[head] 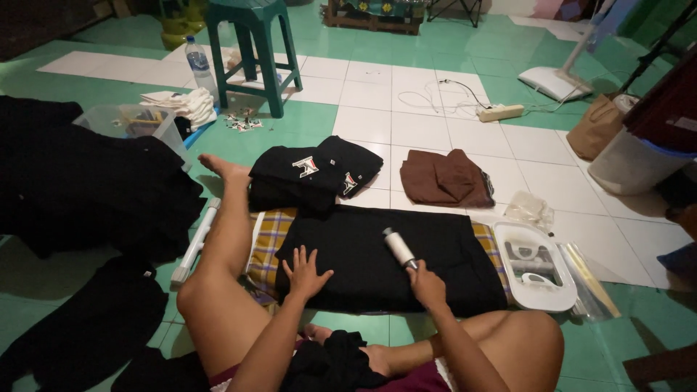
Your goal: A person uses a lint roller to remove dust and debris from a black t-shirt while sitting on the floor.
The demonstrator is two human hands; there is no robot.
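A black garment (377, 254) lies spread flat on a yellow checked cloth (270, 236) on the floor in front of me. My left hand (303, 273) rests flat on the garment's near left part, fingers spread. My right hand (427, 284) grips the handle of a white lint roller (398, 247), whose roll lies on the middle of the garment. My bare legs frame the cloth on both sides.
Folded black shirts (312, 173) with printed marks sit beyond the garment, a brown folded garment (446, 178) to their right. A white iron tray (534, 265) lies at the right. Black clothes (87, 189) pile at the left. A green stool (254, 51), a bottle (197, 64) and a power strip (501, 112) stand farther back.
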